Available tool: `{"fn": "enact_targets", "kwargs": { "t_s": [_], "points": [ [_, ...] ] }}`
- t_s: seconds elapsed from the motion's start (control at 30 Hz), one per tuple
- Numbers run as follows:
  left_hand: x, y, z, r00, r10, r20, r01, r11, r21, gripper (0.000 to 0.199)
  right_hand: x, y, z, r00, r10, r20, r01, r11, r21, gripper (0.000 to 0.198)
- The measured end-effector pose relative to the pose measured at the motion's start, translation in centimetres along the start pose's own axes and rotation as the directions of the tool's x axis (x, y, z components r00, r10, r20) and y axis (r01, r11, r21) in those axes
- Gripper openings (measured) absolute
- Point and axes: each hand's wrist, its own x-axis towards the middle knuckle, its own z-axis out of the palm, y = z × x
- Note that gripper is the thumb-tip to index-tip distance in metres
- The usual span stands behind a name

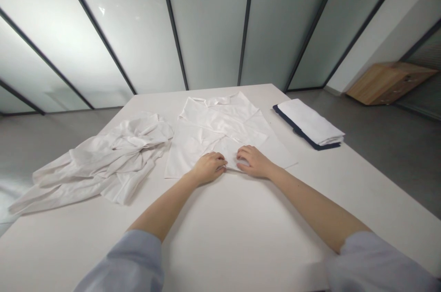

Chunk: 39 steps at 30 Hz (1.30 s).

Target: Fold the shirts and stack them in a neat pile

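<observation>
A white shirt point(220, 122) lies spread on the table, its collar at the far side and its sleeves folded across the body. At its near hem, my left hand point(209, 167) pinches the edge of the cloth with curled fingers. Just to the right, my right hand point(254, 161) grips the same hem, thumb below and fingers bent over the fabric. A short stretch of slightly raised hem shows between the two hands.
On the white table point(220, 227), a crumpled heap of white clothing point(113, 159) lies to the left, partly near the table's edge. At the right, folded white cloth point(310, 120) rests on a dark blue board point(296, 130). A wooden cabinet point(382, 83) stands beyond, by frosted glass panels point(210, 25).
</observation>
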Motion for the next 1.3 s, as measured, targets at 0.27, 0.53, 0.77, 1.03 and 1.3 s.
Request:
{"fn": "enact_targets", "kwargs": {
  "t_s": [0.27, 0.53, 0.77, 1.03, 1.3],
  "points": [
    [0.2, -0.4, 0.2, 1.000, -0.024, -0.017, 0.022, 0.996, -0.081, 0.023, 0.1, -1.0, -0.7, 0.997, 0.008, 0.075, -0.011, 0.999, 0.049, 0.023],
    [0.2, -0.2, 0.1, 0.999, -0.048, 0.010, 0.049, 0.996, -0.081, 0.029, 0.3, -0.6, -0.3, 0.991, -0.016, 0.130, 0.020, 0.999, -0.029, 0.020],
    [0.0, 0.5, -0.9, 0.995, -0.056, 0.086, 0.050, 0.996, 0.077, 0.030, 0.2, 0.1, -0.2, 0.991, 0.008, 0.131, 0.000, 0.998, -0.056, 0.034],
    [-0.7, -1.6, -3.2, 0.974, -0.191, 0.120, 0.165, 0.967, 0.195, 0.041, -0.9, 3.7, -3.8, 0.991, 0.121, 0.049, -0.114, 0.986, -0.124, 0.046],
    [-4.4, -4.7, -7.7, 0.870, -0.469, 0.150, 0.432, 0.873, 0.229, 0.022, -3.1, 5.2, -9.1, 0.865, 0.476, 0.159, -0.454, 0.877, -0.156, 0.017]
  ]
}}
